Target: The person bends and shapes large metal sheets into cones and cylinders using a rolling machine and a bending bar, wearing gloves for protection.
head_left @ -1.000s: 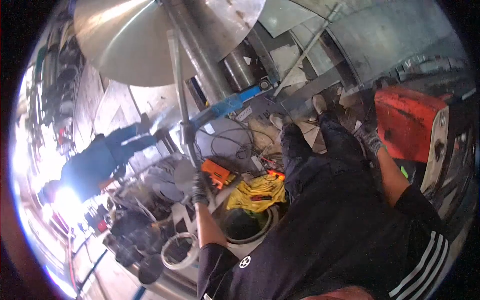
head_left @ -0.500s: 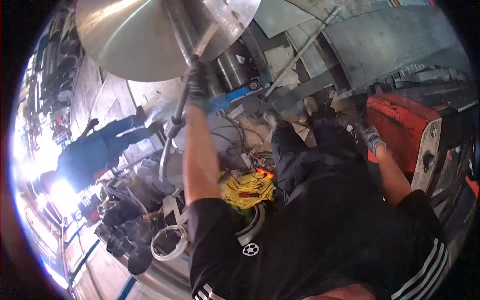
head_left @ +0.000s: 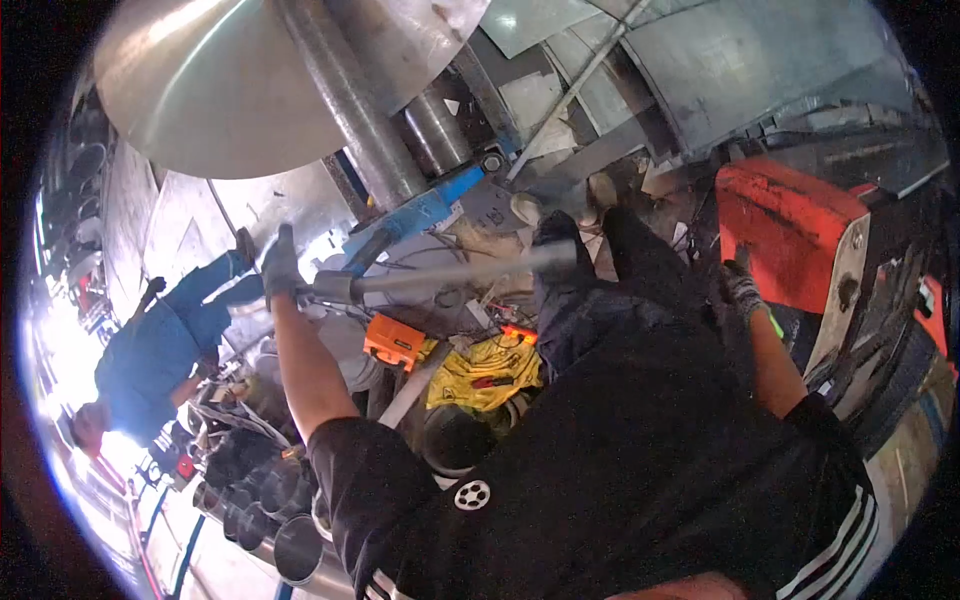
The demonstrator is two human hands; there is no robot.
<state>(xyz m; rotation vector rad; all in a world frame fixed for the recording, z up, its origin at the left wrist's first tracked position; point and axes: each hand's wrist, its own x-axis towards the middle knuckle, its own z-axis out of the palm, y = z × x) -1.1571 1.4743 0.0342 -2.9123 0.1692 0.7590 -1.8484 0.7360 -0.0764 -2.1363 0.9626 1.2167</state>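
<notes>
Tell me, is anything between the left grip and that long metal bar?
Nothing I can see: the left grip is right beside one end of the metal bar. The bar is blurry, so I can't tell whether they touch.

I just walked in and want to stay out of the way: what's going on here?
The wearer's gloved left hand is at one end of a metal bar, blurred as if moving; whether it grips is unclear. The gloved right hand is beside a red metal housing. A co-worker in blue is near a bright glare.
</notes>
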